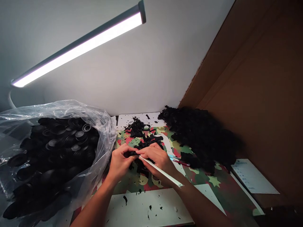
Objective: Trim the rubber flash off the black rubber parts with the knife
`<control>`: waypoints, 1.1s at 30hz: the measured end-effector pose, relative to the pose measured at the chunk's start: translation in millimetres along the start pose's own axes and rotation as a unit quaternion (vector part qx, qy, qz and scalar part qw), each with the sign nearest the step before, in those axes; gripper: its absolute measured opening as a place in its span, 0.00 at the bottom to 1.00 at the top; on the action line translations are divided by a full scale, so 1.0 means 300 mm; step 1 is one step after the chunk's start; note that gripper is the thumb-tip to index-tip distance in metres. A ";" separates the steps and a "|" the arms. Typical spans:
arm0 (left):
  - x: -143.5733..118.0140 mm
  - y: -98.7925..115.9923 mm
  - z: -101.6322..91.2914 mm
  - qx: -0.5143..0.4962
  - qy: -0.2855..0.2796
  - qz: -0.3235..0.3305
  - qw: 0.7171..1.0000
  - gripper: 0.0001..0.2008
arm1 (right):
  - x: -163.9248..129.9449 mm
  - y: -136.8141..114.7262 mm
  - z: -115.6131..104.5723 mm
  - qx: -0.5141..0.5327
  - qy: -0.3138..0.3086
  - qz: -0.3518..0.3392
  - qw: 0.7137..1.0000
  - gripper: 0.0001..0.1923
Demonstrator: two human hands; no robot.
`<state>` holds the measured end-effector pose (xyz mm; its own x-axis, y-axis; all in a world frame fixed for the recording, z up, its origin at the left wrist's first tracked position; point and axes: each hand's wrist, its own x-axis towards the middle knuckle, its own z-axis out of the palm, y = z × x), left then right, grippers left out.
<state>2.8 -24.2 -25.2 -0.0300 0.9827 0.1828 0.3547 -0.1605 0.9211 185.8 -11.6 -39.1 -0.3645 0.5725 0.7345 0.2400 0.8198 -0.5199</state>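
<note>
Pinches a black piece [132,153] at the fingertips of the left hand [120,160], close beside the right hand [158,157]; grips a white stick [162,171] in the latter, with black scraps [137,127] just beyond.

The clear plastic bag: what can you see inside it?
Many black pieces, some round and ribbed, lie piled inside the bag. Whatever lies under the top layer is hidden.

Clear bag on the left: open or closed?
Open. The clear bag's plastic edge is spread wide around the black parts, which show uncovered from above.
</note>
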 end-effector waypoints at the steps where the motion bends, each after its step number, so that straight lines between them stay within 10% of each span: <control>1: 0.000 0.000 -0.001 0.000 -0.001 0.001 1.000 0.04 | 0.005 -0.009 -0.011 0.003 -0.011 0.011 1.000 0.07; 11: -0.003 0.001 0.010 -0.021 0.009 -0.028 0.999 0.02 | -0.019 0.008 0.054 -0.047 0.028 -0.007 0.998 0.09; 18: 0.005 0.015 0.012 -0.110 0.003 -0.060 0.992 0.12 | 0.004 0.044 -0.021 -0.095 0.110 0.136 0.980 0.08; 28: -0.005 -0.011 0.014 -0.074 0.026 0.078 0.994 0.04 | 0.007 0.044 -0.003 0.255 0.030 0.315 0.914 0.13; 33: -0.019 -0.045 0.026 -0.050 0.046 0.149 0.987 0.27 | 0.013 0.011 0.028 0.292 -0.012 0.409 0.865 0.25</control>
<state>5.6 -26.9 -41.3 -0.0247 0.8790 0.4761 0.2664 -0.4532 0.8507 177.6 -6.8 -41.8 -0.3083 0.9512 0.0116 -0.0655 -0.0090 -0.9978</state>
